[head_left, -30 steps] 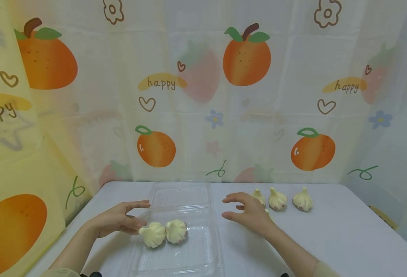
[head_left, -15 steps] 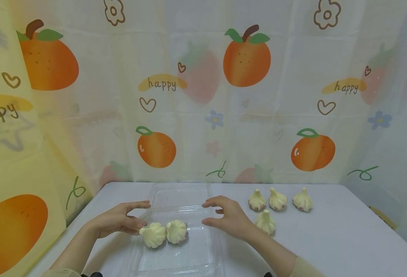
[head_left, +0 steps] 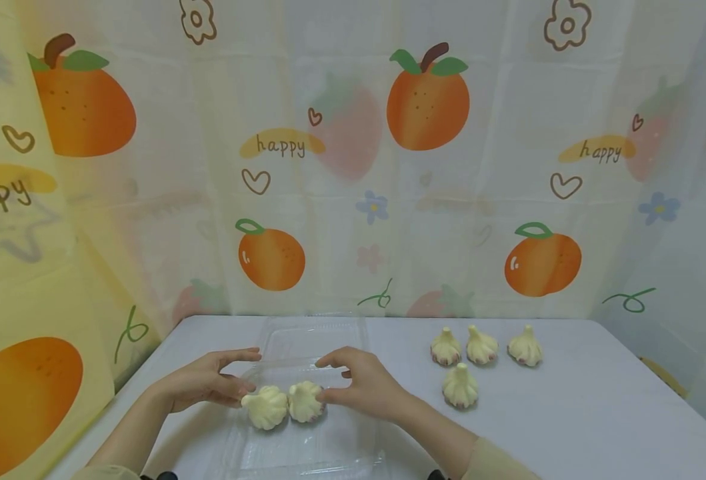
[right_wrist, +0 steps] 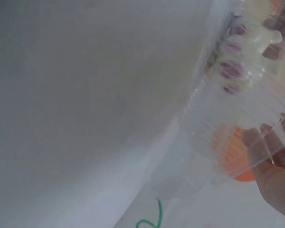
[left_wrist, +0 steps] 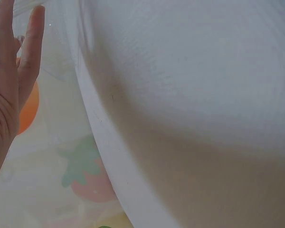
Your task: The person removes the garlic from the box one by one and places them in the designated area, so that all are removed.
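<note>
Two garlic bulbs, a left one and a right one, lie side by side in a clear plastic clamshell box. My left hand hovers at the box's left side, its thumb close to the left bulb's stem; whether they touch is unclear. Its fingers look loosely extended in the left wrist view. Over the box from the right reaches my right hand, thumb tip at the right bulb and fingers apart from the thumb. Through the box wall, the right wrist view shows purple-marked garlic.
Several more garlic bulbs stand stem-up on the white table at the right, one nearer than the others. The box's lid lies open toward the back. A fruit-patterned curtain hangs behind the table's far edge.
My right hand has moved left, from beside the loose garlic bulbs to the right bulb in the box. The left hand and the bulbs have stayed in place.
</note>
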The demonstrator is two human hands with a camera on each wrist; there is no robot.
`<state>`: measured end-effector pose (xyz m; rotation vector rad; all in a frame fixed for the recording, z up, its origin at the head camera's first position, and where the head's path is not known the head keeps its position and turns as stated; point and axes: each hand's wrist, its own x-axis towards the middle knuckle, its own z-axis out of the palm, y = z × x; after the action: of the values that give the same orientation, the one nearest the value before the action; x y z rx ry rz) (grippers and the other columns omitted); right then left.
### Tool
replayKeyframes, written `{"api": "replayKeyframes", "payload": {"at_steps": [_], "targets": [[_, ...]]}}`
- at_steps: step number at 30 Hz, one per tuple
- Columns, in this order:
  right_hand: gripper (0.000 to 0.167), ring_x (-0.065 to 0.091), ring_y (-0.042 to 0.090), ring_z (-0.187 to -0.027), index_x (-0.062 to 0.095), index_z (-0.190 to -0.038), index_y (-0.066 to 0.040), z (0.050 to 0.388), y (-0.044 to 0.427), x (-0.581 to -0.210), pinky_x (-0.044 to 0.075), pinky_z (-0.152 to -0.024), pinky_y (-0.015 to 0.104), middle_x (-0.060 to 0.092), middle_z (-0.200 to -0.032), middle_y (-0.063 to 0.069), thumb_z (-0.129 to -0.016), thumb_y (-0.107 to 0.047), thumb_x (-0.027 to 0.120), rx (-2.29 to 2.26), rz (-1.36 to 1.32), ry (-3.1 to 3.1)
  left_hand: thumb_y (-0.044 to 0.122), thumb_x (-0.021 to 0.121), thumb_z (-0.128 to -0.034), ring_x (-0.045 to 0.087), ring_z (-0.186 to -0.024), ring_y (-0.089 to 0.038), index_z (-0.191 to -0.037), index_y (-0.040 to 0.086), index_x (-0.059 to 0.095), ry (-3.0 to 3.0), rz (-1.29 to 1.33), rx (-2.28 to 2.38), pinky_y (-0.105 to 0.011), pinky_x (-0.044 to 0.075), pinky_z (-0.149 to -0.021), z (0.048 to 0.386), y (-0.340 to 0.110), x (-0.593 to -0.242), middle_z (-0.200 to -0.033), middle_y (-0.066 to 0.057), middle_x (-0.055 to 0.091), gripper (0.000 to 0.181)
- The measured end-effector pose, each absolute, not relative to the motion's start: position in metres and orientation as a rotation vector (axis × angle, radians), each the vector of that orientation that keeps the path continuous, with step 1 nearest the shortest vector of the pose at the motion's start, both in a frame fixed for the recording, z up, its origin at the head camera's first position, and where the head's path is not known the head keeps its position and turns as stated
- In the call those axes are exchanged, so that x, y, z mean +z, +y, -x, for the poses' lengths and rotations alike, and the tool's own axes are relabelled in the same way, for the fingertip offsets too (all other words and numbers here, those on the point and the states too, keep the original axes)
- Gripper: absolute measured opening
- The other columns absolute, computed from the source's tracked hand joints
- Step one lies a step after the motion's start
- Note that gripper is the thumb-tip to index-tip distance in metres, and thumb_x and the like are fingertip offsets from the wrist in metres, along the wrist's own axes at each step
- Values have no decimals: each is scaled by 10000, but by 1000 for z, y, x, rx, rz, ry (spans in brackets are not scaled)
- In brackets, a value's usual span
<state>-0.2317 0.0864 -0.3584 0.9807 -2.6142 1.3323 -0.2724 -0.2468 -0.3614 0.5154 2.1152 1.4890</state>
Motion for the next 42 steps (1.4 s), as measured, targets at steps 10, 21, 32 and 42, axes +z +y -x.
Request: {"api": "replayKeyframes", "payload": {"at_steps": [10,21,32,42], "targets": [[412,612,327,-1200,670,-1215,-113,234,71,-356,567,-962,365,687,-1256,38,-840,-242,782,1304,-1034,-2599,113,684,-899,632,-1152,-173,-1537,-36,243,2109,-523,1492,-362,593,-892,271,-246,-361,-1646,-236,84,790],[430,612,312,-1186,664,-1218,-121,238,59,-357,567,-949,336,689,-1263,54,-838,-285,780,1292,-1052,-2639,112,683,-896,629,-1164,-193,-1538,-37,240,2103,-526,1493,-372,592,-895,272,-247,-361,-1653,-224,61,794],[473,615,275,-1185,654,-1236,-133,240,52,-359,534,-913,228,681,-1279,54,-821,-311,793,1214,-1039,-2719,114,675,-901,623,-1181,-208,-1540,-32,242,2102,-526,1495,-370,592,-895,271,-247,-361,-1653,-226,72,786],[519,633,220,-1157,642,-1260,-111,241,50,-362,529,-897,226,686,-1275,44,-819,-336,797,1088,-1042,-2775,124,678,-902,627,-1167,-196,-1535,-41,246,2103,-524,1496,-363,592,-896,270,-245,-360,-1655,-223,63,784]]}}
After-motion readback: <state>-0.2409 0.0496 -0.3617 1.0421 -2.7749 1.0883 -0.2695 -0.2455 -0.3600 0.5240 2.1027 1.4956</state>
